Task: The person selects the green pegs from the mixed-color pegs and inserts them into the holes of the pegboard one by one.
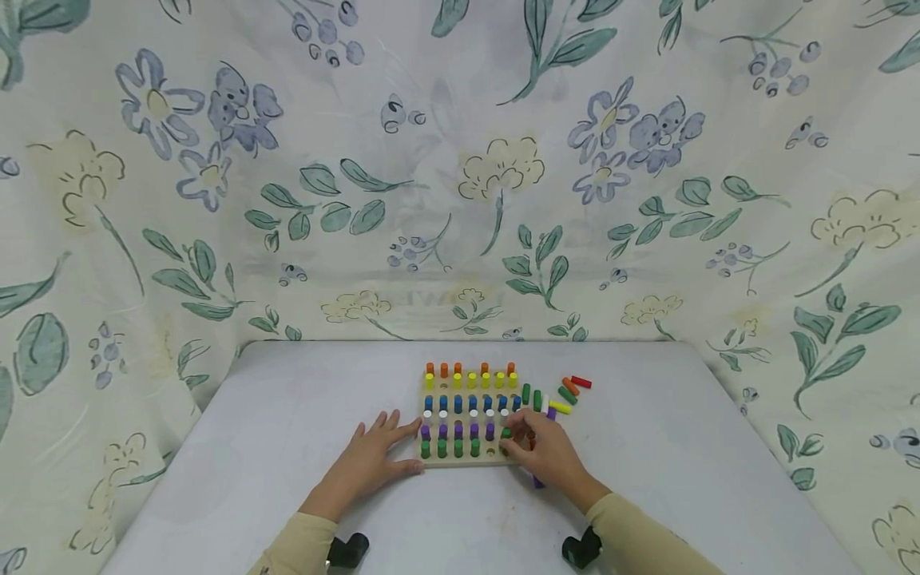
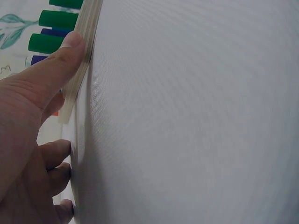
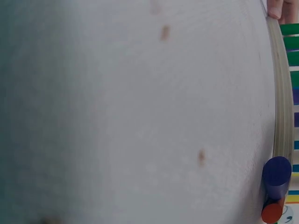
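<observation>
A wooden pegboard (image 1: 467,462) lies on the table with rows of orange, yellow, blue, white, purple and green pegs standing in it. My left hand (image 1: 371,454) rests spread at its left side, index fingertip and thumb touching the edge. In the left wrist view the thumb (image 2: 65,58) presses against the board's side by the green pegs. Over the front right corner, my right hand (image 1: 544,447) pinches a green peg (image 1: 506,433) between thumb and index finger. An open hole (image 1: 491,452) shows in the front row, left of those fingers.
Loose pegs lie right of the board, among them a yellow peg (image 1: 560,407), a red peg (image 1: 581,382) and an orange peg (image 1: 571,386). A purple peg (image 3: 276,175) lies by the board's edge beneath the right hand. Two black objects (image 1: 349,550) sit near the forearms.
</observation>
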Tool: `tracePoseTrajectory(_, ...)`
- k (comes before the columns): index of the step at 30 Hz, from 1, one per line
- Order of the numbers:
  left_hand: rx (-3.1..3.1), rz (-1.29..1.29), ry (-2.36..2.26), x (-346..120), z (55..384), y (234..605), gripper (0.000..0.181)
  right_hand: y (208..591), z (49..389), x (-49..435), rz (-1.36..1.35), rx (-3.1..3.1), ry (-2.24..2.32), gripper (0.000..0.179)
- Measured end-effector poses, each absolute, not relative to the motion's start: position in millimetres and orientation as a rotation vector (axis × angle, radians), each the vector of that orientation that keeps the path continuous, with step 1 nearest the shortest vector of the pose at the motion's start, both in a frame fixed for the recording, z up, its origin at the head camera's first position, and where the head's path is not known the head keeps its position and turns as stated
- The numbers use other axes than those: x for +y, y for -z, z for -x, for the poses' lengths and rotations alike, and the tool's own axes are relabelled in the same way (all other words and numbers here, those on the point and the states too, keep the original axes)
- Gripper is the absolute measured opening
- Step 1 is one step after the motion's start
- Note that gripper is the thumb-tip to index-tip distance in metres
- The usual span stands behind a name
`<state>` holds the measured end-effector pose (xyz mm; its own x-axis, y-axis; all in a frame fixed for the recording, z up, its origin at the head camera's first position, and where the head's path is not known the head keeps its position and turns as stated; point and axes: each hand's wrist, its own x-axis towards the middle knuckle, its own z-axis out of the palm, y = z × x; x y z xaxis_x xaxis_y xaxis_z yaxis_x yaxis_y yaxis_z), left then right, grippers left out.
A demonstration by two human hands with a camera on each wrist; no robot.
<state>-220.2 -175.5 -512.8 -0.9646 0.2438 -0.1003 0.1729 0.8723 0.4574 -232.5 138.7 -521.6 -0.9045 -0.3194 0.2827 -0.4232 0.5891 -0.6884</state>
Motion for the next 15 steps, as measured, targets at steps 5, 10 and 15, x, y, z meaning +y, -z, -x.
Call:
tracePoseTrajectory(5, 2.891, -0.323, -0.680, -174.6, 221.0, 513.2, 0.082, 521.5, 232.6, 136.9, -0.665, -2.720, -1.206, 0.020)
tracePoseTrajectory(10, 2.893, -0.325, -0.683, -174.5, 221.7, 512.9, 0.083, 521.3, 232.8, 134.4, -0.658, -2.762, -1.200, 0.021)
tracePoseTrajectory(15, 2.890, -0.332, -0.686, -174.9, 221.1, 512.2, 0.083, 521.3, 233.5, 132.1, -0.655, -2.789, -1.196, 0.021)
